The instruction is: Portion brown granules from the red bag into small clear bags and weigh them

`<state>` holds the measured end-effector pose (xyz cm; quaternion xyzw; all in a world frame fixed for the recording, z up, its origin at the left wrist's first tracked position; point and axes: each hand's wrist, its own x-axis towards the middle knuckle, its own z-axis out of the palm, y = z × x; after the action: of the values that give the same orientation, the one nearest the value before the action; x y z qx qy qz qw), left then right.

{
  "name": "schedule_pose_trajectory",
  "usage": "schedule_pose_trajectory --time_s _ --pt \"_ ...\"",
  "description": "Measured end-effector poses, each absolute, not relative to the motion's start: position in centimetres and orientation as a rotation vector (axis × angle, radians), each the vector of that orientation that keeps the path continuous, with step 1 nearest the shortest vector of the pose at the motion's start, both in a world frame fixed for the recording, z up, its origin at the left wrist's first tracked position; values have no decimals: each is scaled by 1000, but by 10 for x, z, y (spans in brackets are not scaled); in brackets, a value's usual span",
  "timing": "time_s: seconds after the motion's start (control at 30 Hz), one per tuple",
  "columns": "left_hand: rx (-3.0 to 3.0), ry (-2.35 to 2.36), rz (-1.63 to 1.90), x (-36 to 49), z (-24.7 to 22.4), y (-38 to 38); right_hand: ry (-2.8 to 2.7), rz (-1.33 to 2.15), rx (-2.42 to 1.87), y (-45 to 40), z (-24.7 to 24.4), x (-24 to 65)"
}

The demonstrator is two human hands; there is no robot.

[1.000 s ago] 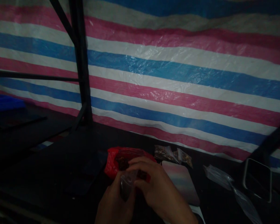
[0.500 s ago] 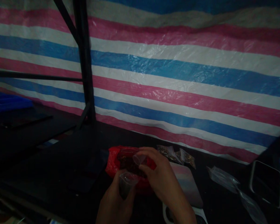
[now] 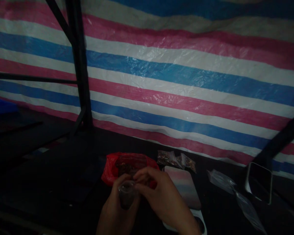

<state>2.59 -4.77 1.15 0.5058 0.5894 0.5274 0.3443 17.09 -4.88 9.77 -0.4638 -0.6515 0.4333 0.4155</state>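
Observation:
Low in the view, my left hand (image 3: 116,207) is wrapped round a small clear plastic bag (image 3: 126,192) whose mouth gapes upward. My right hand (image 3: 159,192) is just beside the bag's mouth, its fingers pinched together; what they hold, if anything, is too dark to make out. Behind both hands lies an open red plastic bag (image 3: 110,168) with small dark pieces (image 3: 124,167) inside. A scale (image 3: 183,186) with a pale, shiny plate stands right of my right hand, partly covered by the forearm.
Small filled clear bags (image 3: 168,158) lie behind the scale. Flat clear plastic bags (image 3: 235,189) are to the right, near a phone-like object with a pale frame (image 3: 259,182). Black posts (image 3: 79,65) stand before a striped sheet. A blue object (image 3: 2,106) is far left.
My right hand has come down from over the red bag to the clear bag's mouth. The clear scoop-like piece it held is no longer visible. The view has shifted slightly right.

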Motion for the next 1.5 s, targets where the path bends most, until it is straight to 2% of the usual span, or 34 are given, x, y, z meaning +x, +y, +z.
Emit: schedule_pose_trajectory --time_s 0.17,0.3,0.5,0.8,1.1,1.5 --pt "1465 1463 1212 43 7 -50 -1557 905 -1253 -49 96 193" --pt "1472 1141 1143 58 11 -53 -1581 739 -1288 -59 105 214" --pt "1332 935 1118 83 29 -59 -1542 756 -1319 -75 112 229" --pt "1392 1124 1362 95 22 -56 -1317 380 -1444 -76 107 281" --pt "1435 1216 1350 80 23 -51 -1188 319 -1572 -53 61 306" --pt "1492 1195 1347 82 24 -51 -1183 250 -1576 -47 38 320"
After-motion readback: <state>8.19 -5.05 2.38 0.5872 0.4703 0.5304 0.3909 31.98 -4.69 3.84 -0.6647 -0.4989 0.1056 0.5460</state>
